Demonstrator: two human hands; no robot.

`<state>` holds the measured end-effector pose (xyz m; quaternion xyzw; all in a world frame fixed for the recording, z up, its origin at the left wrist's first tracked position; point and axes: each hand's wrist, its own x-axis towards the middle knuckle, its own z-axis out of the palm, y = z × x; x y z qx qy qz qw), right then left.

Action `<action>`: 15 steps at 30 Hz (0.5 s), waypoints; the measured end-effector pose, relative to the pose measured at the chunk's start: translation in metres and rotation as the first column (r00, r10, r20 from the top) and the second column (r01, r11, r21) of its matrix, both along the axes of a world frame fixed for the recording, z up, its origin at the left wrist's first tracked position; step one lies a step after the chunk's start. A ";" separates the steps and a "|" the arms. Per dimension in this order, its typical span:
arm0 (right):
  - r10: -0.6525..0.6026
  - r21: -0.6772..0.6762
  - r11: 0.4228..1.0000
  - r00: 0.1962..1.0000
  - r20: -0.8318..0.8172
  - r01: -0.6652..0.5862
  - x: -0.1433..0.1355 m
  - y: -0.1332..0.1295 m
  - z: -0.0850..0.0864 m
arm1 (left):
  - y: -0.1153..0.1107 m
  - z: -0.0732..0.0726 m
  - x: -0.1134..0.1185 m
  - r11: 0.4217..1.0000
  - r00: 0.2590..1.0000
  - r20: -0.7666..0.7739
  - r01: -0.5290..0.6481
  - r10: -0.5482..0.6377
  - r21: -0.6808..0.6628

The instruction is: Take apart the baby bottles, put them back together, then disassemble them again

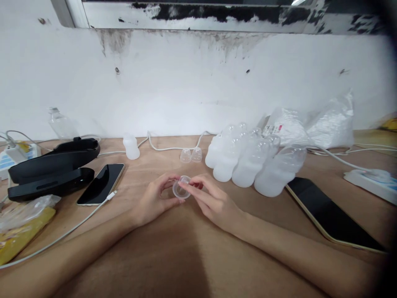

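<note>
Between the thumb and fingers of my left hand (155,198) is a clear round plastic ring (177,191), its open side tilted toward me. My right hand (217,200) has its fingertips closed on a small clear piece (185,179) at the ring's upper right edge, with the index finger reaching across the opening. The piece's exact shape is partly covered by the fingers. Just beyond my hands, two clear dome caps (185,155) stand side by side. To the right is a group of frosted white baby bottles (243,167) with clear domed tops.
One uncapped frosted bottle (131,147) stands at the back left. A phone (101,184), a black case (56,159) and a yellow packet (26,231) lie on the left. At right are a tablet-like device (331,211), a power strip (372,182) and plastic bags (328,122). White cables (173,149) run along the wall.
</note>
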<state>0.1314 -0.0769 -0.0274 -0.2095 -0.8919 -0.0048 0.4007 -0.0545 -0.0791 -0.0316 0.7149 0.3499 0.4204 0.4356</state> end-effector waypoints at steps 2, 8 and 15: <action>0.030 0.017 0.999 0.999 0.038 -0.031 0.000 0.000 0.001 | 0.000 -0.001 0.001 1.000 1.000 -0.013 -0.019 0.020 0.015; -0.065 -0.277 0.961 0.988 -0.136 0.025 -0.004 -0.002 0.003 | -0.001 -0.002 0.001 0.999 0.999 0.002 -0.045 0.045 0.031; -0.150 -0.892 0.421 0.958 -0.244 -0.162 -0.014 0.005 0.004 | -0.005 0.008 0.001 0.933 0.957 -0.254 -0.040 0.138 0.356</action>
